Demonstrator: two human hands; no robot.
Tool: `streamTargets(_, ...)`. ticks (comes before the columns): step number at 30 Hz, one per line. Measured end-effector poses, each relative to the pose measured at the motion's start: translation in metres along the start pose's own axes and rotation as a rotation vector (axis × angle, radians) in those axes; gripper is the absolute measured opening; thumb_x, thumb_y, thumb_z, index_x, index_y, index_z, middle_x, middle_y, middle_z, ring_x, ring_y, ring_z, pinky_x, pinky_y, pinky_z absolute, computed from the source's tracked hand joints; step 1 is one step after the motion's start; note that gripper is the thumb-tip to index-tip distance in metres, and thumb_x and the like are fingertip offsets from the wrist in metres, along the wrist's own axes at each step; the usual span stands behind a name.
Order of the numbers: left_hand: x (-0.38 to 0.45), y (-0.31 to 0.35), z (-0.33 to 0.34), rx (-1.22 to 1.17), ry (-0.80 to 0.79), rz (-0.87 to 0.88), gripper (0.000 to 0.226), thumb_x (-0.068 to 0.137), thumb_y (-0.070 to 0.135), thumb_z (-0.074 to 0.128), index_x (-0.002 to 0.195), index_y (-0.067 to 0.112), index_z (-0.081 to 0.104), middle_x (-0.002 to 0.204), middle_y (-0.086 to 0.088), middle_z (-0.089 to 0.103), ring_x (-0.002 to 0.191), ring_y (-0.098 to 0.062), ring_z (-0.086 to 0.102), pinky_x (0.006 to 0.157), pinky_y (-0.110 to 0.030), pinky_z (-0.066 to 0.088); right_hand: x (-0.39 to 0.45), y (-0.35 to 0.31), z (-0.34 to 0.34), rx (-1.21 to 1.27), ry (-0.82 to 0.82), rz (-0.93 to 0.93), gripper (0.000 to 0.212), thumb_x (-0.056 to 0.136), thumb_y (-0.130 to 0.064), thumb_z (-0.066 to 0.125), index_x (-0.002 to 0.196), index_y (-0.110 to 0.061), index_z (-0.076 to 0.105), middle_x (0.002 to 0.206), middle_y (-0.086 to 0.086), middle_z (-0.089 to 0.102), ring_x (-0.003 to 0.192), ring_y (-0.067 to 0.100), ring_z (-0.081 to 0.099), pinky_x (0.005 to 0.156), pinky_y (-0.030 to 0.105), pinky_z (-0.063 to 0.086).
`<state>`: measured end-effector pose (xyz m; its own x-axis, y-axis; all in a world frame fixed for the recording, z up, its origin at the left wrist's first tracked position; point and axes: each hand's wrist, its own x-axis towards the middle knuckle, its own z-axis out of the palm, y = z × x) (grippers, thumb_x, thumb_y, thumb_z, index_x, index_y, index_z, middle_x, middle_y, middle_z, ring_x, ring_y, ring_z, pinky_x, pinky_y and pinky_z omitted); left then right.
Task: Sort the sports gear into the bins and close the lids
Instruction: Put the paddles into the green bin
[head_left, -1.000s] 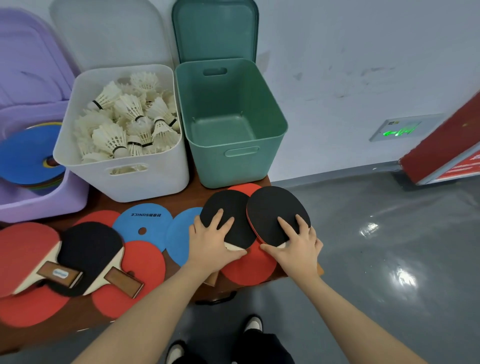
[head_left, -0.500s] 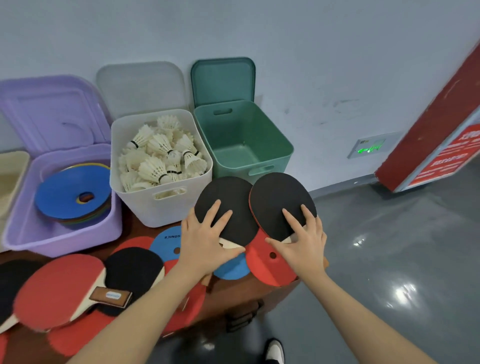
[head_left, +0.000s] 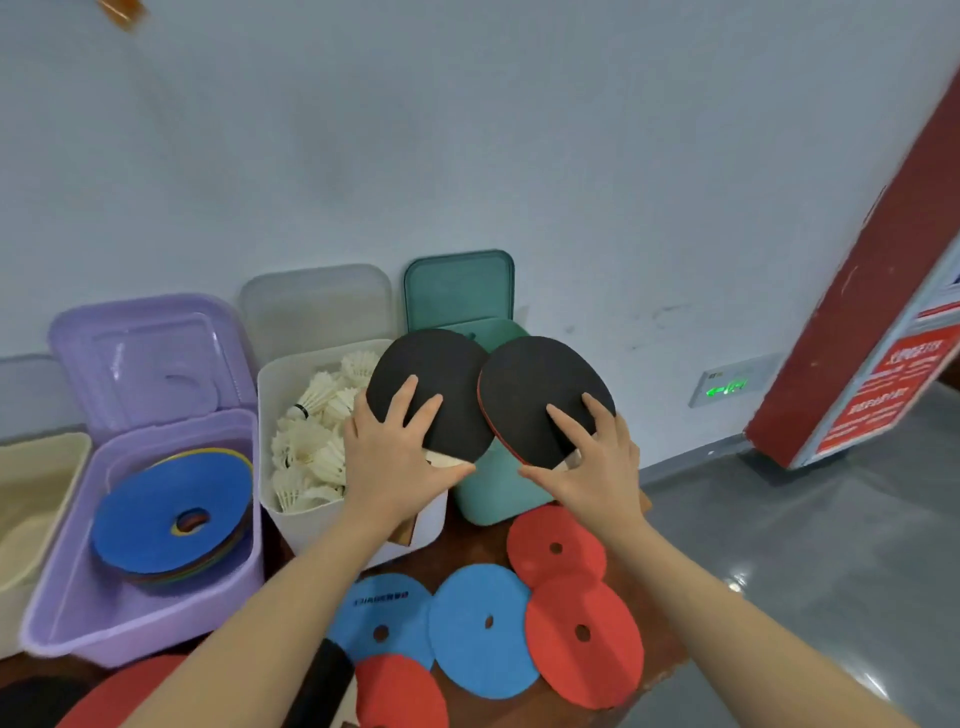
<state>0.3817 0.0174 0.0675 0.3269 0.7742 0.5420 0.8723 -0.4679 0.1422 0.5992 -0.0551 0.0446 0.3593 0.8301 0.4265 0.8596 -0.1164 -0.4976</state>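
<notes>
From the head camera, both forearms reach forward and upward from the bottom of the frame, each hand carrying a table tennis paddle black face up. The left hand has its fingers spread across the lower part of the left paddle, thumb stretched out to the right beneath the blade near the pale neck of the handle; it grips the paddle there between thumb and fingers. The right hand mirrors it on the right paddle, two fingers laid on the black rubber, thumb pointing left under the blade; a red edge shows along that paddle's lower rim. The two blades overlap slightly where they meet and are held in front of the green bin, hiding most of its opening; its green lid stands upright against the wall behind.

Left of that stands the white bin full of shuttlecocks, then the purple bin holding a stack of flat discs with a blue one on top. On the brown table below the arms lie two blue discs and two red discs. More red and black paddle blades show at the bottom left edge.
</notes>
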Motion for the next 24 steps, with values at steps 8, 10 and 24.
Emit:
streamTargets(8,0.078,-0.032,0.015,0.067,-0.065,-0.174,0.090,0.058,0.080,0.053,0.133,0.032,0.048,0.148,0.000,0.034,0.124,-0.044,0.032,0.100,-0.054,0.031,0.107,0.009,0.018,-0.048,-0.081,-0.027,0.078,0.060,-0.063,0.073,0.131,-0.042,0.048,0.148,0.002,0.029,0.131,0.029,0.027,0.104,0.046,0.027)
streamTargets(10,0.094,-0.034,0.022,0.077,-0.082,-0.227,0.090,0.059,0.081,0.056,0.136,0.034,0.044,0.150,0.003,0.030,0.126,-0.043,0.029,0.102,-0.052,0.028,0.127,0.012,0.031,-0.067,-0.156,-0.029,0.078,0.062,-0.066,0.069,0.132,-0.043,0.045,0.149,0.002,0.027,0.131,0.030,0.026,0.105,0.046,0.026)
streamTargets(24,0.163,-0.051,0.085,0.043,-0.153,-0.369,0.095,0.052,0.088,0.043,0.135,0.040,0.042,0.150,0.009,0.028,0.130,-0.037,0.027,0.106,-0.050,0.025,0.199,0.033,0.149,-0.283,-0.635,-0.086,0.088,0.068,-0.080,0.050,0.143,-0.041,0.025,0.155,0.007,0.011,0.137,0.037,0.017,0.108,0.050,0.015)
